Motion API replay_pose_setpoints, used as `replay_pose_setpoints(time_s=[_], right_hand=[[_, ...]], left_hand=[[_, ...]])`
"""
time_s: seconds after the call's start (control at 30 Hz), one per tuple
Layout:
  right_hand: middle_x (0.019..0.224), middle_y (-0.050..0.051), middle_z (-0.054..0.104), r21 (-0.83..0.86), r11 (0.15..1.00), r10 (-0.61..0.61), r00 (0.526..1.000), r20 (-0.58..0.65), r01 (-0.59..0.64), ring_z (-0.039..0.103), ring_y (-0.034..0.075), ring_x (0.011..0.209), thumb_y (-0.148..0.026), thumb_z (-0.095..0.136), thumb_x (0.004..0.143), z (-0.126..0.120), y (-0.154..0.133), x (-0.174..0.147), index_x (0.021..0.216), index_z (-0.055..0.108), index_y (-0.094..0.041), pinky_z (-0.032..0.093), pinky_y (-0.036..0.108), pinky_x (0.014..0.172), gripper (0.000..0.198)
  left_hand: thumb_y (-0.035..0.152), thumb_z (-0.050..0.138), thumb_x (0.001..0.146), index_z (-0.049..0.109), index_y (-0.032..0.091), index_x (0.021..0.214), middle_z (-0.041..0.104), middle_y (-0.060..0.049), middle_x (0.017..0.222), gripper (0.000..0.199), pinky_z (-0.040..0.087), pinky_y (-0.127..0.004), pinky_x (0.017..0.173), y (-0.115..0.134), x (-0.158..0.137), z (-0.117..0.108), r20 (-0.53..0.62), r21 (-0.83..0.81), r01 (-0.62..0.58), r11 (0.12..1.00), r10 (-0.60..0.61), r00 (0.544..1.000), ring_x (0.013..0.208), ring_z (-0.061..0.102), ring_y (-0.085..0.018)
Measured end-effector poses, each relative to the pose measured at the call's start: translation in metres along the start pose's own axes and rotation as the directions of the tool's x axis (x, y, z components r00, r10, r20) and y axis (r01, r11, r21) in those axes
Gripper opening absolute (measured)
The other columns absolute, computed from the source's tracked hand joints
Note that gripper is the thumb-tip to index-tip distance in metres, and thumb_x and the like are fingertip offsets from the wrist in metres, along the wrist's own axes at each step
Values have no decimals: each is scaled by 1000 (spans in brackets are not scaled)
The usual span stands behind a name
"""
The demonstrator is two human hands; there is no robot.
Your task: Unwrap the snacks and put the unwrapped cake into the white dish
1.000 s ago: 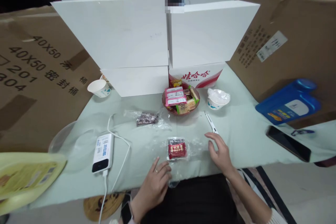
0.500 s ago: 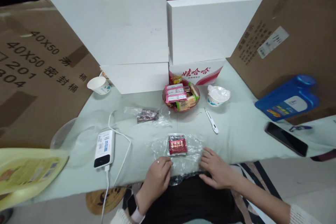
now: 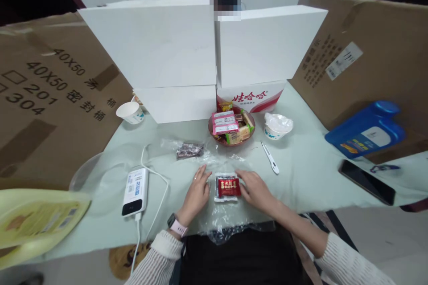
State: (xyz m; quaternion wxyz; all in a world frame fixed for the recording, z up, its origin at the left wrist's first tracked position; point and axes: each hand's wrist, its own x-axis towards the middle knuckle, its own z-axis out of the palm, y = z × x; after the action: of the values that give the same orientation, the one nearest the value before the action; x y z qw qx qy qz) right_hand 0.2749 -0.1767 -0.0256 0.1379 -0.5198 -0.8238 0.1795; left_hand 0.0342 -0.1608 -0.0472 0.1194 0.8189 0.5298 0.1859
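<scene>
My left hand (image 3: 196,193) lies flat on a clear plastic sheet (image 3: 222,220), fingers stretched forward, just left of the packets. My right hand (image 3: 257,190) is open on the other side, its fingers and thumb at the right edge of a small red packet (image 3: 228,186) with gold lettering. That packet rests on a silvery-edged flat packet (image 3: 220,198), mostly covered by it. The sheet spreads under the packets and hangs over the table's near edge. Beyond my left hand, a dark packet (image 3: 189,151) lies on another piece of clear plastic.
A bowl of wrapped snacks (image 3: 234,142), paper cups (image 3: 129,113) (image 3: 277,132) and a white utility knife (image 3: 270,159) stand farther back. On the left are a power bank (image 3: 135,189) and yellow bottle (image 3: 43,218); right, a phone (image 3: 367,182) and blue bottle (image 3: 366,131). White boxes and cardboard surround the table; a person sits behind.
Both hands have moved forward from the sheet's near corners to either side of the packets. The red packet sits slightly more to the right, and the sheet lies nearer the table's front edge.
</scene>
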Motion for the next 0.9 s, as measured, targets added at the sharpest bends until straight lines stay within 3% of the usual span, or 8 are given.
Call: replay_pose_setpoints(time_s=[0.13, 0.33, 0.5, 0.6, 0.7, 0.77, 0.83, 0.9], right_hand=[[132, 16, 55, 86, 978, -197, 978, 64, 191, 49, 29, 124, -20, 62, 81, 14, -7, 0, 129, 52, -17, 44, 46, 101, 49], [136, 19, 49, -1, 992, -119, 967, 224, 122, 45, 31, 126, -17, 61, 77, 24, -13, 26, 141, 42, -13, 42, 47, 102, 67], [130, 20, 54, 3, 996, -87, 962, 260, 89, 49, 32, 121, -14, 62, 72, 19, -18, 38, 139, 45, -11, 44, 47, 99, 69], [118, 14, 65, 311, 949, -9, 985, 175, -47, 59, 27, 109, -16, 57, 74, 7, 1, 38, 124, 59, -15, 46, 42, 96, 50], [106, 8, 70, 683, 708, 140, 984, 113, -179, 64, 23, 92, -23, 51, 75, -19, 32, 39, 115, 62, -16, 53, 39, 84, 42], [102, 8, 69, 804, 567, 281, 959, 17, -181, 65, 24, 88, -30, 50, 77, -43, 47, 44, 117, 60, -16, 56, 39, 73, 44], [114, 11, 66, 803, 592, 413, 883, -225, -72, 63, 26, 98, -37, 50, 80, -70, 54, 56, 126, 53, -17, 56, 42, 77, 50], [130, 13, 57, 670, 742, 424, 770, -477, 6, 57, 28, 114, -42, 52, 84, -92, 55, 76, 136, 45, -18, 51, 46, 93, 58]], left_hand=[[6, 43, 83, 59, 18, 117, 62, -11, 126, 40, 50, -49, 104, -4, -15, 8, -5, -46, -32, 998, 32, 999, 122, 57, -25], [9, 47, 81, 57, 19, 121, 60, -12, 127, 42, 51, -51, 101, -1, -57, 26, 8, 22, -66, 998, 66, 998, 122, 57, -28], [8, 45, 82, 55, 19, 124, 59, -13, 129, 45, 52, -50, 100, -1, -60, 30, -34, 55, -61, 997, 62, 997, 122, 57, -28], [8, 45, 82, 56, 19, 121, 60, -12, 128, 42, 53, -50, 98, 0, -59, 29, -41, 74, -74, 994, 77, 996, 121, 58, -28], [8, 46, 81, 57, 19, 120, 60, -12, 128, 42, 53, -49, 98, 0, -60, 29, -39, 71, -66, 995, 69, 997, 121, 58, -28], [7, 46, 82, 57, 18, 120, 59, -13, 129, 42, 53, -50, 99, 0, -61, 29, -38, 66, -63, 996, 65, 997, 121, 58, -28], [8, 45, 83, 57, 18, 121, 60, -13, 129, 41, 53, -50, 98, 0, -61, 29, -34, 67, -62, 996, 64, 997, 121, 57, -28], [8, 45, 83, 57, 17, 121, 60, -13, 128, 41, 53, -50, 98, 1, -61, 29, -28, 66, -58, 996, 60, 998, 122, 57, -28]])
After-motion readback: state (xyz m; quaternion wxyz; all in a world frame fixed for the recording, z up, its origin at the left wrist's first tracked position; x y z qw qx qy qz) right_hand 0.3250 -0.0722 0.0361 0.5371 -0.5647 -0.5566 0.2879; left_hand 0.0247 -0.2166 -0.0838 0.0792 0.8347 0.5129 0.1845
